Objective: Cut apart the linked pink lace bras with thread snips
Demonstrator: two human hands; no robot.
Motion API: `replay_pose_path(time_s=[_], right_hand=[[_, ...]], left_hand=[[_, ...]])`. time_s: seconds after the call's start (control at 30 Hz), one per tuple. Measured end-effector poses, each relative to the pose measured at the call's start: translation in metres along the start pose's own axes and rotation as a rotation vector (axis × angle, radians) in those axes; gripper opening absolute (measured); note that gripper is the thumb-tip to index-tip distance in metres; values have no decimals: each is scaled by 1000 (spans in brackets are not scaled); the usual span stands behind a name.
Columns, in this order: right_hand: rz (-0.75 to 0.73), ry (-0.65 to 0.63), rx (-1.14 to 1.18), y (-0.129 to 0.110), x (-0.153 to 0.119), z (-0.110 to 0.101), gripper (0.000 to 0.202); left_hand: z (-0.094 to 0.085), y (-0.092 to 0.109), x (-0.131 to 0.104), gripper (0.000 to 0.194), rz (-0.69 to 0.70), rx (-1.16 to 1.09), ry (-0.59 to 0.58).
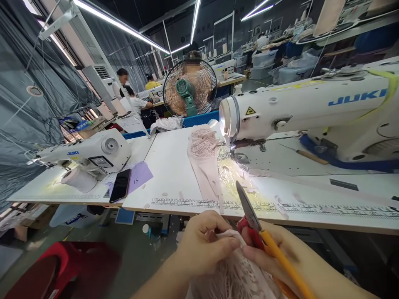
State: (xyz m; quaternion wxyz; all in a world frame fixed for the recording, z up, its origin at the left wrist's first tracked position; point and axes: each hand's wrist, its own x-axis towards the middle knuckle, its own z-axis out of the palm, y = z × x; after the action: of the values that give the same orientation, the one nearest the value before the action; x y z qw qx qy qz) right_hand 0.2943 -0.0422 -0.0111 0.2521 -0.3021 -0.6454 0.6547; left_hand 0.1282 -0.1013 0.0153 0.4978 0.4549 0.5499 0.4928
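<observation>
The lace fabric [232, 274] is at the bottom centre of the frame, in front of the table [170, 170]. The left hand [205, 241] is closed, pinching its upper edge; the right hand [271, 249] is curled around scissors [249, 205], its fingertips at this edge also. A similar pink piece [202, 164] lies at the centre, near the sewing machine [299, 104]. The held piece seems unfinished; how much is left, I cannot tell.

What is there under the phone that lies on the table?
A purple paper, marked 15, sticks out from under the phone. What the phone covers cannot be seen.
</observation>
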Motion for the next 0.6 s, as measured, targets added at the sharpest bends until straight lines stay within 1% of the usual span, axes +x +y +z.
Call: replay_pose_path(time_s=[0.13,0.23,0.3,0.4,0.5,0.6], right_hand=[[37,-22,10,5,0,-3,40],[81,19,-21,9,0,-4,45],[85,33,-42,10,0,-5,47],[94,39,-58,8,-1,-5,44],[104,84,-54,5,-3,-4,42],[109,107,-81,6,-5,-7,41]], left_hand=[[-2,-8,1,33,85,111,43],[-1,-17,2,37,82,132,61],[1,-23,3,41,58,83,51],[6,-31,3,44,11,-38,24],[11,-39,4,45,-38,-149,31],[15,-46,6,45,-19,-197,37]])
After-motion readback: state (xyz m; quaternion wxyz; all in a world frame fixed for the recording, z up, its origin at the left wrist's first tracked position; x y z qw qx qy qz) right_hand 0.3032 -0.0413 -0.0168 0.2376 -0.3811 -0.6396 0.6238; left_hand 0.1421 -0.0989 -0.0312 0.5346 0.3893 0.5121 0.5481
